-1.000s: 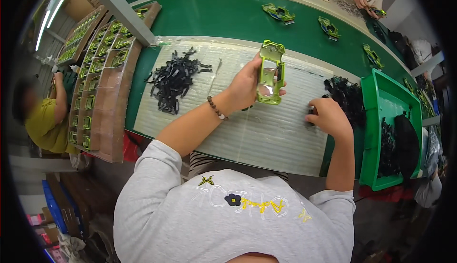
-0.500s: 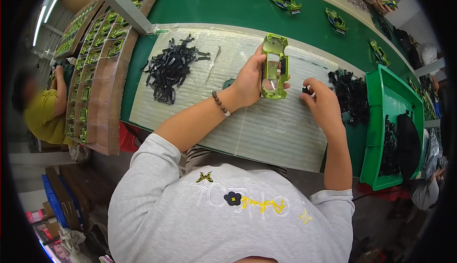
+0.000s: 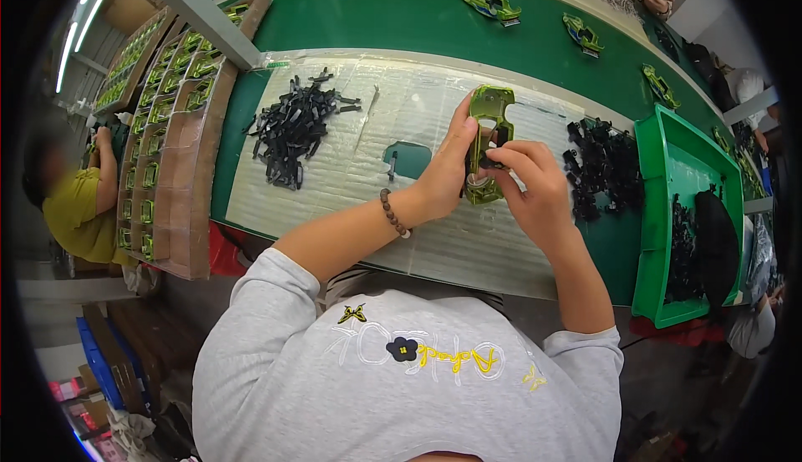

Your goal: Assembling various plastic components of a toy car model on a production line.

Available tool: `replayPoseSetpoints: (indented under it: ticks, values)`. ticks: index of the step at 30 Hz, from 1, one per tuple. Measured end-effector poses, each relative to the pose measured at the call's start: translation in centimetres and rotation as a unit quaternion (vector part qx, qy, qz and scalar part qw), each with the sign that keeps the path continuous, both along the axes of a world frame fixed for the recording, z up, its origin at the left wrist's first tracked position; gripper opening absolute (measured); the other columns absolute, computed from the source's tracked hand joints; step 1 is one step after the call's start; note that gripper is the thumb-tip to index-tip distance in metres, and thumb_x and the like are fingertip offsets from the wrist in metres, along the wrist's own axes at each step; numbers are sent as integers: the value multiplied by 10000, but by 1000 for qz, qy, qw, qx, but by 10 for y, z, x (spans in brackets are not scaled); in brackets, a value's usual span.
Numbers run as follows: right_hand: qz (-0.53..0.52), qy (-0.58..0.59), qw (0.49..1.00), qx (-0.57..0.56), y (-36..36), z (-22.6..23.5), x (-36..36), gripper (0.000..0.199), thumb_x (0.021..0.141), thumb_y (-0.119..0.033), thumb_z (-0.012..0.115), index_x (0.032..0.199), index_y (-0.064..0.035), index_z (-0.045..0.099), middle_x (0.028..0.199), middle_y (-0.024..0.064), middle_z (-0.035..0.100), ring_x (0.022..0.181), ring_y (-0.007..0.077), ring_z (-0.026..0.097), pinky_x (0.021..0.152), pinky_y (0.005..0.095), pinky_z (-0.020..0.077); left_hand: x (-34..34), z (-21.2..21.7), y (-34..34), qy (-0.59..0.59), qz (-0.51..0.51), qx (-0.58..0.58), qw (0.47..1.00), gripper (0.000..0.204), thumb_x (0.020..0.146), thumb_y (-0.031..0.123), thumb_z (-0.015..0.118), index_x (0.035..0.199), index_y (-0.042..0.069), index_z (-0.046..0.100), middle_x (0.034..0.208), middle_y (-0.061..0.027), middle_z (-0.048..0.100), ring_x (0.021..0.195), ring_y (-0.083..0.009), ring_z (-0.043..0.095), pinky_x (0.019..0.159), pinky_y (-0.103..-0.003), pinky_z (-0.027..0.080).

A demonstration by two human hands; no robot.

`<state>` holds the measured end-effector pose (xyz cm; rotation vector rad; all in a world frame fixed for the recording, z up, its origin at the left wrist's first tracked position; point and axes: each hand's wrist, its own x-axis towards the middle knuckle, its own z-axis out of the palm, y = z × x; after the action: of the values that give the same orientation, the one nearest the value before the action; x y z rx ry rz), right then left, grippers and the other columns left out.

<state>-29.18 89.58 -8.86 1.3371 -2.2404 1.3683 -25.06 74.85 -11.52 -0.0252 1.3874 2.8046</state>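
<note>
Nearest, the left hand (image 3: 444,168) wraps around a clear green toy-car shell (image 3: 493,103), gripping its sides above the mat (image 3: 468,249). The right hand (image 3: 539,188) has its thumb and fingertips pressed together at the shell's opening, seemingly pinching a small black piece (image 3: 485,161); the fingers hide most of it, so I cannot tell whether it is seated. If that piece sits crooked, a hard push could crack the thin-looking plastic or bend the piece. A loose left grip might let the shell twist and the piece slip out.

On the mat, a cutout shows green, with one stray black strip (image 3: 393,165) in it, easily overlooked. The left pile (image 3: 292,132) of black strips and the right pile (image 3: 603,170) of black parts lie well apart; the right one is tangled, so a pick could drag extras along. Beside that stands a green tray (image 3: 651,236). Beyond, three more shells rest on the green surface (image 3: 359,15).
</note>
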Motion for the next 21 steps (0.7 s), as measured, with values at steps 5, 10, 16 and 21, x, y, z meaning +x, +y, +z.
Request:
replayPoseSetpoints:
  ticks: [5, 10, 16, 21]
  values:
    - [-79, 214, 973, 19, -4, -5, -2, 298, 623, -11, 703, 900, -101, 642, 841, 26, 611, 706, 201, 533, 620, 327, 402, 7, 7, 10, 19, 46, -64, 997, 490, 966, 439, 281, 1398, 217, 217, 1091, -16, 504, 864, -69, 473, 628, -215, 388]
    - [-85, 235, 968, 8, -4, -5, -5, 287, 606, -25, 680, 878, -109, 646, 840, 12, 608, 677, 188, 516, 606, 316, 385, 9, 10, 10, 21, 40, -54, 998, 501, 960, 439, 305, 1399, 217, 210, 1126, -23, 496, 915, -85, 491, 675, -231, 409]
    - [-93, 264, 959, 37, 4, 0, 0, 257, 599, -67, 635, 852, -105, 645, 847, 4, 602, 669, 179, 499, 602, 314, 384, 12, 7, 12, 14, 31, -35, 999, 499, 959, 429, 327, 1390, 194, 235, 1155, -29, 487, 979, -115, 499, 749, -260, 425]
    - [-97, 280, 953, 54, 1, 2, -1, 229, 613, -83, 617, 839, -100, 648, 847, 3, 598, 677, 173, 497, 597, 310, 390, 14, 6, 13, 78, 47, 9, 996, 472, 972, 381, 329, 1379, 155, 249, 1106, -31, 504, 990, -94, 488, 795, -243, 429]
